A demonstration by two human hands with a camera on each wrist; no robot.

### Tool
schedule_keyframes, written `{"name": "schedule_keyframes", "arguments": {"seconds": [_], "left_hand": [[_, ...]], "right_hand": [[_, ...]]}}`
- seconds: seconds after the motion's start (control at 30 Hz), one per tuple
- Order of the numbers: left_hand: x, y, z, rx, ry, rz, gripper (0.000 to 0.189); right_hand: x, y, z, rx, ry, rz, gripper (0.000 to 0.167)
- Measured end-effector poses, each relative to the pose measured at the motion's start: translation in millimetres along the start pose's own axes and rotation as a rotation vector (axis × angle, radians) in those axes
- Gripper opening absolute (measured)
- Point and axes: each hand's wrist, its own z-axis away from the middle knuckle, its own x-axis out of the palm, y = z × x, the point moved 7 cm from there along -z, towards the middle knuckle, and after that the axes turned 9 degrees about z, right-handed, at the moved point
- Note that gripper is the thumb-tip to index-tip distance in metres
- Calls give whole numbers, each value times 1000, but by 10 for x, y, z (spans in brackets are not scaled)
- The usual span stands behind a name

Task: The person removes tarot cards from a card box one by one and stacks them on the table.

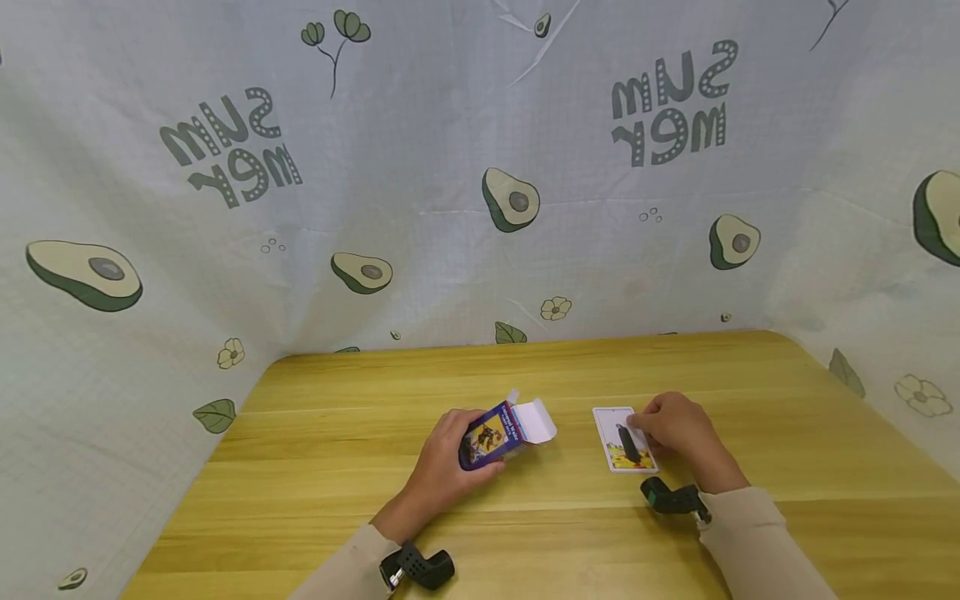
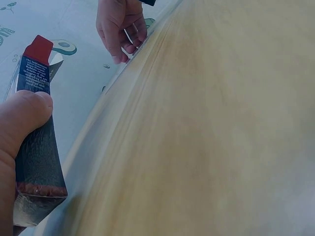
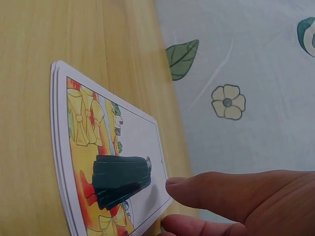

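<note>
Right wrist view reveals stacked cards (image 3: 115, 162) where head view shows one.

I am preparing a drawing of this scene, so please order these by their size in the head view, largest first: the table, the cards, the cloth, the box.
1. Cloth
2. Table
3. Box, its open flap included
4. Cards

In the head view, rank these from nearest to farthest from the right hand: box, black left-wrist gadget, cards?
1. Cards, at the right hand.
2. Box, leftward, in the left hand.
3. Black left-wrist gadget, farther left.
</note>
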Motion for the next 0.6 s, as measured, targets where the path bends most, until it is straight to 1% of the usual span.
{"name": "schedule_keyframes", "arguments": {"seconds": [0.17, 0.37, 0.5, 0.6], "left_hand": [[5, -8, -3, 2, -1, -2, 68], [2, 1, -4, 13, 1, -4, 68], [0, 5, -2, 16, 2, -5, 68], [2, -3, -1, 6, 0, -1, 68]], "right_hand": [[-2, 1, -2, -10, 0, -8, 29], [-58, -17, 2, -30, 36, 49, 30], [-113, -92, 31, -48, 61, 50, 31], [-155, -196, 69, -97, 80, 39, 30]]}}
